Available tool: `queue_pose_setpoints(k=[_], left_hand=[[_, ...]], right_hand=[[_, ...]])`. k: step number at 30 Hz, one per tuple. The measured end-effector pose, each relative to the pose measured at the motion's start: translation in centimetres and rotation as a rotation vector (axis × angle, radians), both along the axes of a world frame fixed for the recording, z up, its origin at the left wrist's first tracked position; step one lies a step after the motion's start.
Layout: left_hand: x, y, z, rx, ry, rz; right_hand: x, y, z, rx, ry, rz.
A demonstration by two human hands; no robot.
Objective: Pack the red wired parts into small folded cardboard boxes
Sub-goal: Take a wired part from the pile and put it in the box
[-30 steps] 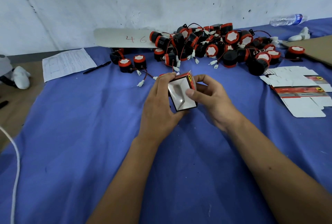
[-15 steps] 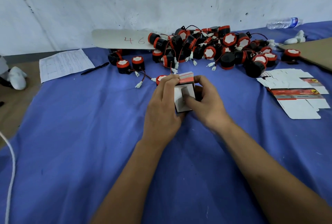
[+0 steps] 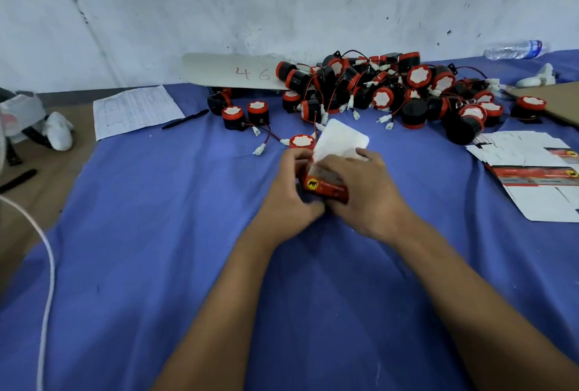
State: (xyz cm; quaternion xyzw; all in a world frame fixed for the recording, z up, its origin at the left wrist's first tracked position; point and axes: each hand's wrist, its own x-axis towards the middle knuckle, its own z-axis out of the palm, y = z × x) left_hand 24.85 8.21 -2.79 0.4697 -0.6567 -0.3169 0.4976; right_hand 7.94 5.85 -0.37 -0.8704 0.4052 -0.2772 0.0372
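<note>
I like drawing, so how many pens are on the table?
1 for sure: a black pen on the blue cloth beside the paper sheet. A dark pen-like thing lies at the left edge; I cannot tell.

You are holding a glossy printed cardboard box [image 3: 326, 190], working over matt blue cloth [image 3: 156, 234] beside shiny plastic parts [image 3: 376, 89].

So the little cardboard box [image 3: 326, 188] got flipped around in the last second. A moment ago its white inside was facing us, now the red printed side with the yellow logo is toward the camera and the white flap [image 3: 340, 141] sticks up behind. The left hand [image 3: 289, 199] and right hand [image 3: 365, 193] dropped lower and closed in tighter around it, thumbs nearly meeting underneath.
</note>
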Motion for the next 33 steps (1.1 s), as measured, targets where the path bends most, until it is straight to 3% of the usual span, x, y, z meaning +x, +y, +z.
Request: queue_pose_setpoints(k=[3, 4, 6, 7, 9, 11, 12, 13, 15, 17, 18, 20, 30, 33], left_hand=[[1.1, 0.3, 0.8, 0.277, 0.419, -0.056], [1.1, 0.3, 1.0, 0.263, 0.395, 0.026], [0.7, 0.2, 1.2, 0.111, 0.176, 0.290], [0.7, 0.3, 1.1, 0.029, 0.075, 0.408], [0.8, 0.1, 0.8, -0.071, 0.016, 0.548], [1.5, -0.1, 0.6, -0.110, -0.059, 0.680], [1.9, -0.1, 0.5, -0.109, -0.106, 0.759], [2.2, -0.1, 0.5, -0.102, -0.128, 0.831], [2.7, -0.1, 0.5, -0.080, -0.120, 0.943], [3.2, -0.1, 0.6, -0.052, -0.096, 0.999], [3.5, -0.1, 0.6, -0.037, -0.084, 1.015], [3.7, -0.1, 0.7, -0.015, -0.060, 1.046], [3.8, -0.5, 0.5, 0.066, -0.007, 0.899], [3.6, -0.7, 0.4, 0.097, 0.008, 0.782]], right_hand=[[1.6, 0.3, 0.3, -0.018, 0.373, 0.001], [1.9, 0.5, 0.5, -0.009, 0.416, 0.025], [2.1, 0.9, 0.9, -0.012, 0.370, 0.121], [2.1, 1.3, 0.9, -0.025, 0.242, 0.195], [2.2, 1.5, 0.7, -0.096, -0.201, 0.268], [2.8, 0.5, 1.0, -0.137, -0.650, 0.131], [3.2, -0.7, 1.2, -0.144, -0.755, -0.011], [3.5, -2.3, 1.4, -0.123, -0.734, -0.134], [4.3, -5.6, 1.1, -0.002, -0.297, -0.208], [5.0, -7.9, 0.4, 0.184, 0.217, -0.082], [5.3, -8.5, 0.3, 0.204, 0.381, -0.041], [5.9, -9.1, 0.4, 0.138, 0.517, 0.013], [2.0, -2.4, 1.2, 0.308, 0.083, 0.058], [0.9, -0.2, 2.3, 0.377, -0.213, 0.140]])
